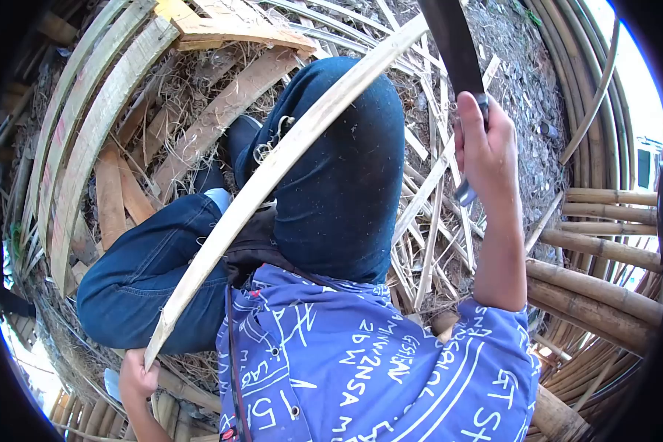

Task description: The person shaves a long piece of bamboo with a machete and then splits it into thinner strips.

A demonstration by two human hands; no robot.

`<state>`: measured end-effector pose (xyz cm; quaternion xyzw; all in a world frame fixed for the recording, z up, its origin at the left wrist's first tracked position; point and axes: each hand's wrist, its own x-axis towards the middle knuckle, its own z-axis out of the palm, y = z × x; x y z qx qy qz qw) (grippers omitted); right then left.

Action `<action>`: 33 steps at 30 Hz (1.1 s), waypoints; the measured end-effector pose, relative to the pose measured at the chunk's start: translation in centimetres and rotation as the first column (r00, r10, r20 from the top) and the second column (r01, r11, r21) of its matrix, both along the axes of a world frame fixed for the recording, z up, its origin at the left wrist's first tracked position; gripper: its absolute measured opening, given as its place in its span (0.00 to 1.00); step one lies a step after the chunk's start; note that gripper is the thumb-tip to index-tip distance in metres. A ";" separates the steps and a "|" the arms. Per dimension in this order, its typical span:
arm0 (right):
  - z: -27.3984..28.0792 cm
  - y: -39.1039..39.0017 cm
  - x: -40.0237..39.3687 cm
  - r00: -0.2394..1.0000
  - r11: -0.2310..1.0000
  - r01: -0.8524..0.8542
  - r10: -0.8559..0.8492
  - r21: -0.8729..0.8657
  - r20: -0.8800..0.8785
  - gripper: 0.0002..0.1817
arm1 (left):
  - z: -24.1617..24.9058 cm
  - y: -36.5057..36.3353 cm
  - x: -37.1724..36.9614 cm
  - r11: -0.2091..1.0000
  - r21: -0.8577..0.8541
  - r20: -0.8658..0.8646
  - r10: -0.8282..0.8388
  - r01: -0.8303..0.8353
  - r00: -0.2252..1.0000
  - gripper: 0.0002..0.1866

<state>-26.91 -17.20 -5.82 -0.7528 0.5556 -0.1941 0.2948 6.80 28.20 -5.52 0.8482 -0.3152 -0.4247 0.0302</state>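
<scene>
My left hand (138, 376), at the lower left, is closed round the lower end of a long pale strip of split wood or bamboo (254, 188). The strip runs diagonally across my jeans and my raised knee to the top of the view. My right hand (486, 144) is wrapped round the handle of a large dark-bladed knife (453, 46) at the upper right. Its blade points up and passes close to the strip's upper end; whether they touch I cannot tell.
Thin split strips (429, 195) and shavings litter the ground beside my knee. Wide curved slats (99, 118) lie at the left, near a wooden plank (232, 110). Round bamboo poles (597, 287) are stacked at the right, with more poles standing at the upper right.
</scene>
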 end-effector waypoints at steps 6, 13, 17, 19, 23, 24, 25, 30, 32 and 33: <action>0.7 1.2 -0.1 0.989 0.990 -0.133 0.130 -0.043 -0.067 0.28 | 0.1 -0.1 0.1 0.999 0.021 -0.027 -0.032 0.033 0.999 0.07; 0.5 3.9 1.3 0.943 0.925 -0.328 0.308 -0.192 -0.126 0.27 | 0.5 -0.5 -0.6 0.999 0.028 0.063 -0.038 0.037 0.997 0.07; 0.5 2.0 2.1 0.991 0.980 -0.100 0.083 -0.172 -0.103 0.23 | 0.9 -1.3 -1.0 1.000 0.005 0.020 -0.006 0.006 1.000 0.07; 0.3 3.0 2.3 0.988 0.975 -0.134 0.117 -0.179 -0.102 0.22 | 1.2 -1.7 -1.2 1.000 0.002 0.036 -0.017 0.017 0.999 0.07; 0.3 4.5 2.1 0.960 0.938 -0.278 0.272 -0.208 -0.060 0.22 | 0.2 -0.1 -0.5 0.999 -0.033 0.056 -0.037 0.039 0.998 0.07; 0.7 4.0 2.2 0.974 0.965 -0.220 0.210 -0.140 -0.084 0.22 | 0.3 -0.5 -0.5 0.998 -0.032 0.051 -0.048 0.050 0.998 0.07; 0.8 3.5 2.4 0.981 0.984 -0.164 0.156 -0.071 -0.113 0.21 | 0.6 -1.1 -0.6 0.999 -0.010 0.041 -0.039 0.040 0.998 0.07; -0.8 5.2 2.7 0.973 0.950 -0.232 0.227 -0.207 -0.048 0.25 | 0.7 -0.9 -0.5 0.999 0.040 0.037 -0.024 0.023 0.999 0.08; 0.1 4.3 2.5 0.972 0.971 -0.224 0.216 -0.078 -0.096 0.25 | 0.3 -0.4 -0.4 1.000 -0.003 0.042 -0.031 0.031 0.999 0.08; 0.1 3.9 2.7 0.971 0.971 -0.215 0.202 -0.104 -0.129 0.24 | 0.1 -0.2 -0.4 0.998 -0.053 0.041 -0.030 0.032 0.999 0.08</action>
